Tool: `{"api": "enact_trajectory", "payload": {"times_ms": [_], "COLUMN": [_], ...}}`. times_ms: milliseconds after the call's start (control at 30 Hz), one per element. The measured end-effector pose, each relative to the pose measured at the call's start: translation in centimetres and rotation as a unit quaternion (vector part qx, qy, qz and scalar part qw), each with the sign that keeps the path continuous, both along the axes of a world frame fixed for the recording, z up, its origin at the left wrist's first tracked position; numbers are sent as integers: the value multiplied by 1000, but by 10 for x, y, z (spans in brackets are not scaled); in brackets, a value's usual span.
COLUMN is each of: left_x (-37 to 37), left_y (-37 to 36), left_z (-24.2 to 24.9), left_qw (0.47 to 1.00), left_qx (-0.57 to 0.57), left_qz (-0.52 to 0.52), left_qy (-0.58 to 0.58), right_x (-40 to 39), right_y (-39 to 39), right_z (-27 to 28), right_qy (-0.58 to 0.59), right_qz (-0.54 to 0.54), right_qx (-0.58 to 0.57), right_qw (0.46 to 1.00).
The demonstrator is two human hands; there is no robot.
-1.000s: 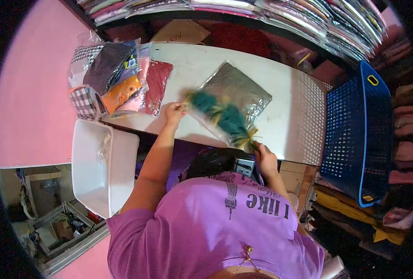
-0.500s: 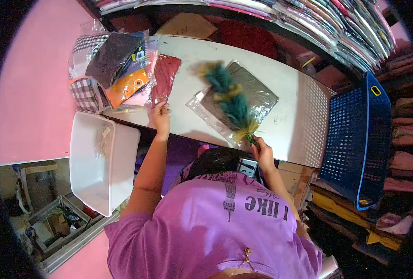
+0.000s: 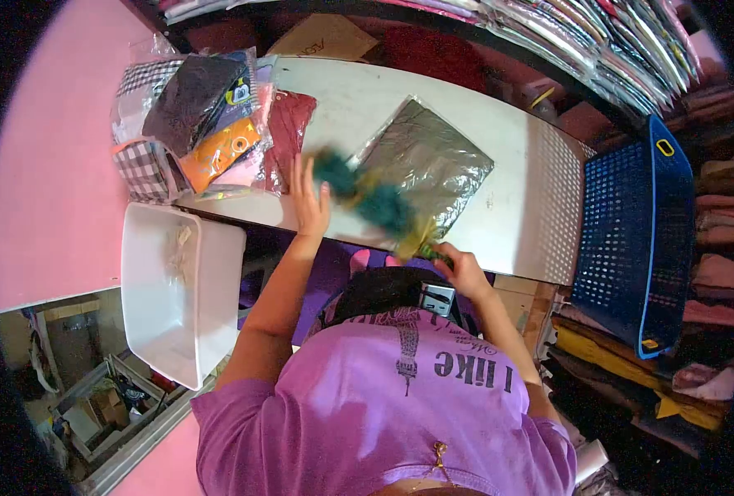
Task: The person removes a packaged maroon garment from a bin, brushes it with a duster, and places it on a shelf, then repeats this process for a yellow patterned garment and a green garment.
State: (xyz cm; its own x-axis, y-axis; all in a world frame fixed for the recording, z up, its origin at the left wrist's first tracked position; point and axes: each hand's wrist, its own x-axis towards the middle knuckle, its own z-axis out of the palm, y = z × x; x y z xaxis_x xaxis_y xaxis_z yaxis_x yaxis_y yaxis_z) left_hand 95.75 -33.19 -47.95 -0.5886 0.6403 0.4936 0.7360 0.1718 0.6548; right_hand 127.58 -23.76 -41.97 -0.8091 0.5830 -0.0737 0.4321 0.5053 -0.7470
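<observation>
My right hand [image 3: 459,270] is wrapped round the handle of a feather duster [image 3: 375,205] with green and yellow fluff, blurred by motion. The duster's head slants up and left over the near part of the white table [image 3: 524,198]. Beside its tip, my left hand [image 3: 310,202] is open, fingers spread, holding nothing. Just past that hand lies a dark red garment [image 3: 288,128] in clear plastic. A folded dark grey-green garment [image 3: 433,157] in a plastic bag lies flat on the table, partly behind the duster.
Bagged garments [image 3: 197,107] are heaped at the table's left end. A white plastic bin [image 3: 222,289] stands at the near left. On the right is a blue perforated basket [image 3: 623,240]. Above the far edge, a shelf holds stacked packaged clothes [image 3: 565,41].
The duster has swept left and toward me, uncovering more of the grey-green garment. My left hand has moved slightly right, away from the red garment, and its fingers have spread.
</observation>
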Motion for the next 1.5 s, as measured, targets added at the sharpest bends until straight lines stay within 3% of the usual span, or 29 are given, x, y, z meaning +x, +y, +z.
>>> {"api": "enact_trajectory", "payload": {"times_ms": [67,133,167,200,267,333,367,400,433,467,533,600,700,733,800,867,933,1000,1133,1200,1267,1367,1400,1500], "left_x": [6,11,12,14,19,19,17,16,17,17,19,18,16,14,15,18,19,18,17,16,18,18,18,18], "left_y": [4,7,5,2,1,4,8,11,3,3,2,3,3,2,4,3,2,3,4,4,4,4,3,4], "left_z": [-4,-18,-23,-27,-28,-17,-9,-5,-22,-24,-27,-30,-31,-32,-31,-30,-27,-29,-35,-36,-36,-34,-34,-32], "left_qw": [992,971,954,932,932,931,884,817,895,895,942,944,945,934,920,948,948,947,946,942,944,944,943,942], "left_qx": [-76,-173,-227,-279,-282,-285,-417,-539,-389,-389,-248,-242,-235,-283,-330,-236,-242,-240,-235,-246,-239,-239,-247,-255], "left_qz": [-64,-133,-153,-173,-162,-151,-170,-185,-144,-146,-117,-119,-123,-134,-149,-122,-132,-117,-123,-119,-114,-114,-119,-125], "left_qy": [80,95,126,156,161,169,128,84,165,164,192,192,189,170,150,177,157,181,185,194,196,199,187,176], "right_x": [3,0,-1,-2,-4,-1,0,-1,-4,-7,-19,-29,-34,-32,-30,-18,-12,-6,23,32,60,72,72,72], "right_y": [4,9,11,14,17,14,13,15,19,24,39,46,33,28,26,45,56,55,13,-4,3,18,20,2], "right_z": [4,17,14,13,14,14,15,17,20,24,37,44,46,44,41,21,24,24,11,14,-20,-23,-17,-10], "right_qy": [-66,-83,1,-3,-23,-28,-84,-84,-101,-118,-161,-139,-139,-165,-195,-210,-167,-114,-62,-178,-171,-101,-63,-29], "right_qz": [29,-101,-172,-234,-246,-122,-53,-54,-82,-109,-231,-232,-112,-64,-81,-194,-303,-332,-157,-140,-263,-435,-454,-316], "right_qx": [10,-54,-63,-34,1,-5,16,16,62,107,161,186,135,128,126,175,197,184,143,131,160,113,92,101], "right_qw": [997,990,983,972,969,992,995,995,990,981,946,945,975,976,969,942,917,918,975,965,936,888,884,943]}}
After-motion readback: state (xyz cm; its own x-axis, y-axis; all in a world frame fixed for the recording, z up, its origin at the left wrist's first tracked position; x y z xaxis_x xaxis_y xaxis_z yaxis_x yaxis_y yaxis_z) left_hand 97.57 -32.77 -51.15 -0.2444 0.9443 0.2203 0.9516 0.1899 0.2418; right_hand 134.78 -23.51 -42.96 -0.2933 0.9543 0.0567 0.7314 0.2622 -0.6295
